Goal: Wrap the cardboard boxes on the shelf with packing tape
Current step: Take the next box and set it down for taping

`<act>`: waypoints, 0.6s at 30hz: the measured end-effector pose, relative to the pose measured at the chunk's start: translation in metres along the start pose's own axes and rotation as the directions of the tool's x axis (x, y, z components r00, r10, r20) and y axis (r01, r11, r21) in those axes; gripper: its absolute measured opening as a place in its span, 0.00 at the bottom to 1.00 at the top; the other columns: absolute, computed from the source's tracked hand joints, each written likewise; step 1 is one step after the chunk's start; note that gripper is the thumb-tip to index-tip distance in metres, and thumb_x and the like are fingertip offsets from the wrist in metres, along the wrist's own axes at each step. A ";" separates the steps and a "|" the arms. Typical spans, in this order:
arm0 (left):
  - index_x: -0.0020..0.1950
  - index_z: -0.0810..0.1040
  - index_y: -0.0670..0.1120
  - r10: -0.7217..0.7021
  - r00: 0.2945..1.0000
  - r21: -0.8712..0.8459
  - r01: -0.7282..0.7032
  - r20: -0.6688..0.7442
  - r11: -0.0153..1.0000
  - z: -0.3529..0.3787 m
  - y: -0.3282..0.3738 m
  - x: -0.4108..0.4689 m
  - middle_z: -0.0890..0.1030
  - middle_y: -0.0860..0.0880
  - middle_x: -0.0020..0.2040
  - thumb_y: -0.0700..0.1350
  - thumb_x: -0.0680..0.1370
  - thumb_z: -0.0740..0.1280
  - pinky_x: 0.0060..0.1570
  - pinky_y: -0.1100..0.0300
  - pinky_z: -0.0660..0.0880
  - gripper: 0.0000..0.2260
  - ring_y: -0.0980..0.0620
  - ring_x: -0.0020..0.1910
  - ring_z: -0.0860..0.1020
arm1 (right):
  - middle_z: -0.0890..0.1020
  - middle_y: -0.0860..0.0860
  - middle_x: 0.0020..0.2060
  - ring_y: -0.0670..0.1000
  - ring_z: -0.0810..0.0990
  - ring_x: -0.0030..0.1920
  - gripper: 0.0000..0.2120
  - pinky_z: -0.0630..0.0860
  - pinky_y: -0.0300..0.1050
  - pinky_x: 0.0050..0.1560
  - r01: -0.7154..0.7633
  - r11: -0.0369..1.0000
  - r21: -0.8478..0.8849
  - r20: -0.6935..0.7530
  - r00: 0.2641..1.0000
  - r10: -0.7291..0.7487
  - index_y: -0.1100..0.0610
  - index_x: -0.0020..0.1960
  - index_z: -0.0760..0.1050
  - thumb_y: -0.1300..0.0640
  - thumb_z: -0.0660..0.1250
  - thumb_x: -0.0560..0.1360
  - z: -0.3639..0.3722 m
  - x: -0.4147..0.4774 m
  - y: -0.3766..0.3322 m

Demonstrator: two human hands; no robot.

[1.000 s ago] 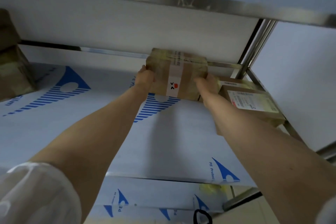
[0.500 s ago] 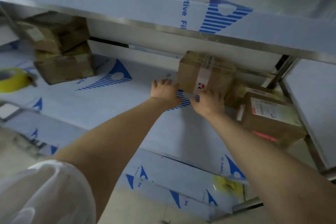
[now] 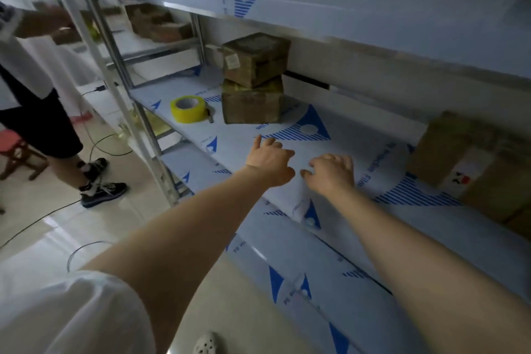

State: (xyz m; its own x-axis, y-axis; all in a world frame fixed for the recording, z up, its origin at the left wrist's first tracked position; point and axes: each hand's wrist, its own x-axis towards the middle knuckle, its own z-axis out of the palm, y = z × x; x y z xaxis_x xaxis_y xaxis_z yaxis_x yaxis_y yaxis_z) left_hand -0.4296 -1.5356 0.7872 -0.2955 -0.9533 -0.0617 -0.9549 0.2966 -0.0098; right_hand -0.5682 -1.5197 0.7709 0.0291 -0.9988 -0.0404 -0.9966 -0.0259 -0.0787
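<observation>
While left hand (image 3: 270,159), right hand (image 3: 333,172) extend empty, fingers (image 3: 275,143) relaxed, tape roll (image 3: 188,108), stacked boxes (image 3: 254,77) lie well beyond.

Both empty hands, left (image 3: 270,158) and right (image 3: 332,173), hover over the shelf (image 3: 359,210) near stacked boxes (image 3: 254,80) and yellow tape (image 3: 188,108).

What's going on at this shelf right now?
A person is working at a metal shelf that holds cardboard boxes. Their left hand and right hand are both empty and reach out over the shelf board. They are between a stack of two boxes further left and another box at the right. A yellow tape roll lies beside the stack, untouched. A second person stands off to the left.
</observation>
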 end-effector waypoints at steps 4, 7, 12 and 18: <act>0.76 0.61 0.54 -0.071 0.997 -0.006 0.071 -0.026 0.997 -0.004 -0.079 0.010 0.64 0.46 0.74 0.55 0.79 0.59 0.74 0.46 0.42 0.25 0.46 0.75 0.54 | 0.73 0.56 0.65 0.57 0.67 0.67 0.22 0.54 0.53 0.73 0.054 0.998 -0.014 -0.005 0.999 -0.054 0.55 0.67 0.71 0.43 0.56 0.80 -0.003 0.049 -0.075; 0.76 0.61 0.54 -0.123 0.992 -0.014 0.122 -0.036 0.992 -0.008 -0.150 0.019 0.65 0.46 0.73 0.55 0.79 0.59 0.74 0.46 0.44 0.25 0.45 0.75 0.55 | 0.72 0.57 0.67 0.58 0.66 0.68 0.23 0.54 0.52 0.73 0.098 0.995 0.010 -0.016 0.995 -0.098 0.55 0.68 0.71 0.44 0.56 0.80 -0.004 0.089 -0.139; 0.74 0.63 0.55 -0.198 0.978 -0.050 0.195 -0.063 0.979 -0.015 -0.263 0.030 0.68 0.47 0.72 0.53 0.78 0.60 0.74 0.47 0.45 0.24 0.46 0.74 0.58 | 0.73 0.55 0.65 0.57 0.67 0.68 0.21 0.52 0.52 0.73 0.169 0.986 -0.013 -0.021 0.985 -0.169 0.54 0.67 0.72 0.45 0.57 0.79 -0.005 0.147 -0.237; 0.74 0.64 0.55 -0.229 0.969 -0.076 0.223 -0.088 0.972 -0.019 -0.357 0.059 0.70 0.46 0.70 0.52 0.77 0.61 0.74 0.48 0.50 0.24 0.46 0.73 0.60 | 0.75 0.56 0.61 0.58 0.69 0.65 0.18 0.56 0.50 0.70 0.196 0.980 0.011 -0.048 0.980 -0.196 0.55 0.62 0.76 0.48 0.57 0.78 -0.006 0.208 -0.319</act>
State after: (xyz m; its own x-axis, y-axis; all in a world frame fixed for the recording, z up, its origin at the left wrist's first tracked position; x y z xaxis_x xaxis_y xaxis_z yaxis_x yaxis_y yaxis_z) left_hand -0.1064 -1.6989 0.8062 -0.0702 -0.9971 0.0302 -0.9961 0.0717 0.0522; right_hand -0.2443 -1.7192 0.7936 0.2197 -0.9753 0.0236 -0.9706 -0.2210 -0.0957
